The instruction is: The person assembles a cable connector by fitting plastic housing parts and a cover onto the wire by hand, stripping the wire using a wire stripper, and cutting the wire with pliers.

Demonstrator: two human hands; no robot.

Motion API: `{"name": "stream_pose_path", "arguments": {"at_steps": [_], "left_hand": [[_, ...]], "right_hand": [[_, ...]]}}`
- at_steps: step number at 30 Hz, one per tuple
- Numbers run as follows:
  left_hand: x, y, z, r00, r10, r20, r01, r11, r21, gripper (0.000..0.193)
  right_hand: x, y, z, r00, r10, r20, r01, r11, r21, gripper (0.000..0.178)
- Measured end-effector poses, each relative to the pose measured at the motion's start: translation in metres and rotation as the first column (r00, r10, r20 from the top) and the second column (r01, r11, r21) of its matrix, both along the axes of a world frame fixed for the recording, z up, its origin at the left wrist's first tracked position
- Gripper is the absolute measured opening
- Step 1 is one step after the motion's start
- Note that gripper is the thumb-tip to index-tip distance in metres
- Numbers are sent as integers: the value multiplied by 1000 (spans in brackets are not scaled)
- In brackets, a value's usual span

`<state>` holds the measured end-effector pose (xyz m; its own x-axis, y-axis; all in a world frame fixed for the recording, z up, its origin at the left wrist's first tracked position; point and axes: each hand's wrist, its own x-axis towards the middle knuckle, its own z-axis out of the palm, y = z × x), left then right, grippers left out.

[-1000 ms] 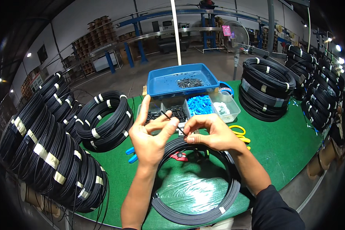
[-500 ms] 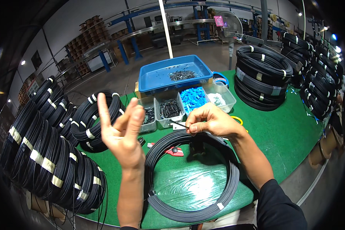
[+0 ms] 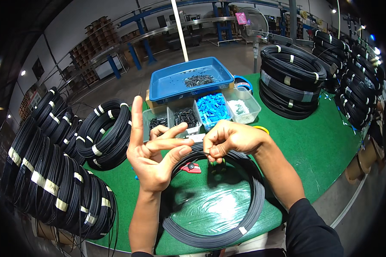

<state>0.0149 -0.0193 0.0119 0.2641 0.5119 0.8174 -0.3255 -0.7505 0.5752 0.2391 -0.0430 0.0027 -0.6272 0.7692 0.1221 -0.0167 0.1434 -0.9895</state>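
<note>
In a pinch between thumb and forefinger, my right hand (image 3: 236, 138) grips the thin black cable (image 3: 202, 153) near its end. The tip points left, toward my left hand (image 3: 153, 160). That hand has its forefinger raised and its other fingers and thumb apart, close to the cable end; I see nothing held in it. Beneath both hands lies a large coil of black cable (image 3: 258, 201), banded with pale tape. Inside the ring are a small red tool with a black knob (image 3: 193, 168) and a dark item (image 3: 218, 166) partly under my right hand.
Beyond the coil stand clear bins of black parts (image 3: 185, 118), blue parts (image 3: 212, 109) and white bits (image 3: 239, 109). A blue tray (image 3: 167, 88) sits behind them. Stacked cable coils flank the green table (image 3: 317, 150) at left (image 3: 51, 184) and right (image 3: 287, 92).
My left hand has moved right and turned, bringing its thumb and fingers close to the cable tip. My right hand has lowered slightly, still pinching the cable.
</note>
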Motion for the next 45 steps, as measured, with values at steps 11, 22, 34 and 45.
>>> {"name": "stream_pose_path", "arguments": {"at_steps": [11, 22, 34, 45], "left_hand": [[-15, -1, 15, 967, -131, 219, 131, 991, 17, 114], [-7, -11, 12, 991, -79, 108, 96, 982, -163, 109], [0, -11, 11, 999, 18, -39, -23, 991, -133, 111], [-29, 5, 15, 990, -14, 137, 31, 992, -124, 97]], "right_hand": [[1, -5, 9, 998, 20, -68, -21, 1000, -8, 12], [-4, -6, 7, 1000, 7, -5, -7, 1000, -15, 13], [-3, -3, 6, 998, -15, -68, 14, 1000, -10, 13], [-1, 0, 2, 999, -28, -46, 27, 1000, -9, 14]]}}
